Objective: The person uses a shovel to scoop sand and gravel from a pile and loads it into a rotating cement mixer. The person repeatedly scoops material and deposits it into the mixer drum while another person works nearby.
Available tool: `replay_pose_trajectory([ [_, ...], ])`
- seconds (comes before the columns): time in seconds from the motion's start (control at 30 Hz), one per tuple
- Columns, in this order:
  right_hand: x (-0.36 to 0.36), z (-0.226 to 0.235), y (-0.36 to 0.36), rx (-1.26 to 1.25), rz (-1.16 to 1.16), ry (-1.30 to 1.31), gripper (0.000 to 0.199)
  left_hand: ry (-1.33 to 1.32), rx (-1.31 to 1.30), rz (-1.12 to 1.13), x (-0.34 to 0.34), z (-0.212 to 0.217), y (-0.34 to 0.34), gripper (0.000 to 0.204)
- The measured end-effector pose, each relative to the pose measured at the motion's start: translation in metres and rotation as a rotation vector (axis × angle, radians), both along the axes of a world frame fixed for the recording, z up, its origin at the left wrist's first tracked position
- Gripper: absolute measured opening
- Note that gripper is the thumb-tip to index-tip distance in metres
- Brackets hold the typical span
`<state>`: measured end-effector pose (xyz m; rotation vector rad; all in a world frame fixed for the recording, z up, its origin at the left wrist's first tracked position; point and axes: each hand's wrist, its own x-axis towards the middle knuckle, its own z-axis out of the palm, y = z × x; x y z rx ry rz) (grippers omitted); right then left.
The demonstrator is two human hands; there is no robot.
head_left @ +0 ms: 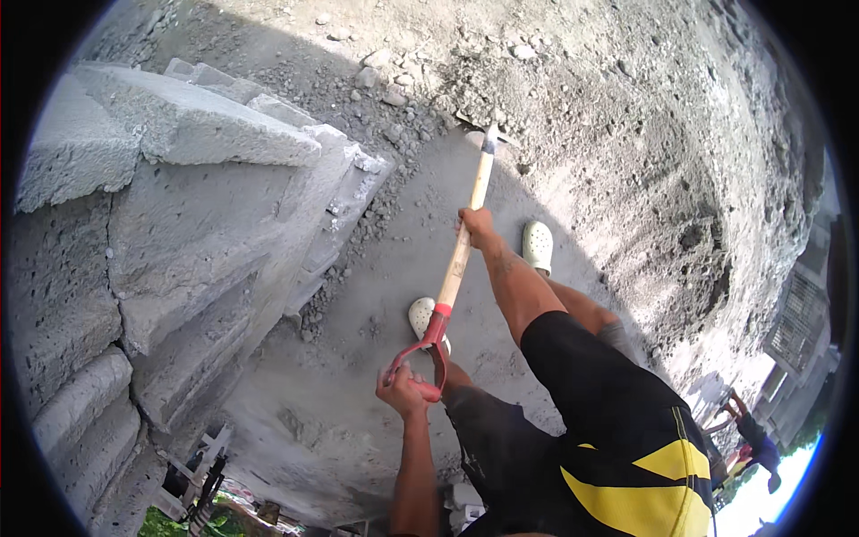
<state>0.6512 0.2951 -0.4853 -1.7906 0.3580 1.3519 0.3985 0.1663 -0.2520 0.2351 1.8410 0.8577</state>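
— Where's the shovel (463, 246)?

— Centre frame, one shovel, blade in the grey mortar (537, 170) up top. My left hand (404, 390) has its fingers wrapped round the red D-grip for push; my right hand (474, 225) is clamped mid-shaft for leverage.

— Anything else?

— Two white clogs (537, 246); concrete block wall (170, 233) at left.

Harsh daylight, hard sun on far gravel ground (644, 107), washed pale. Broad shadow covers near ground and block wall (179, 224) at left, edge of shadow crisp. Sky patch at near right blown out white. Strong fisheye bend: wall courses curve, black vignette rings frame. Centre sharp; rim soft, slight colour fringing at right edge. No motion blur on shovel (465, 242)
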Motion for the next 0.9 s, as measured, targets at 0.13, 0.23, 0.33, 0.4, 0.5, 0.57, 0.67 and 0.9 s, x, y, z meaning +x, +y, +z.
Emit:
replay_pose_trajectory([
  [0.13,0.075,-0.014,0.030,0.085,-0.021,-0.025,0.010,0.036,0.163,-0.144,0.060,-0.055,0.006,0.019],
  [0.23,0.106,-0.001,0.033,0.073,-0.064,-0.015,0.010,-0.038,0.143,-0.118,0.082,-0.039,0.017,0.015],
  [0.33,0.093,0.035,0.017,0.100,-0.141,0.009,0.010,0.042,0.222,-0.243,0.054,-0.020,0.015,0.014],
  [0.4,0.075,0.076,0.004,0.138,-0.179,0.000,0.010,0.020,0.321,-0.295,0.021,-0.010,0.009,0.012],
  [0.5,0.036,0.127,-0.039,0.107,-0.314,0.066,0.009,-0.016,0.282,-0.329,-0.025,0.046,-0.004,0.010],
  [0.57,0.000,0.173,-0.061,0.097,-0.420,0.110,0.009,0.003,0.308,-0.406,-0.076,0.073,-0.017,0.016],
  [0.67,-0.076,0.244,-0.089,0.100,-0.543,0.112,0.010,0.050,0.374,-0.529,-0.173,0.109,-0.025,0.014],
  [0.9,-0.229,0.334,-0.178,0.163,-1.010,0.248,0.015,0.255,0.683,-1.067,-0.292,0.261,0.026,0.013],
])
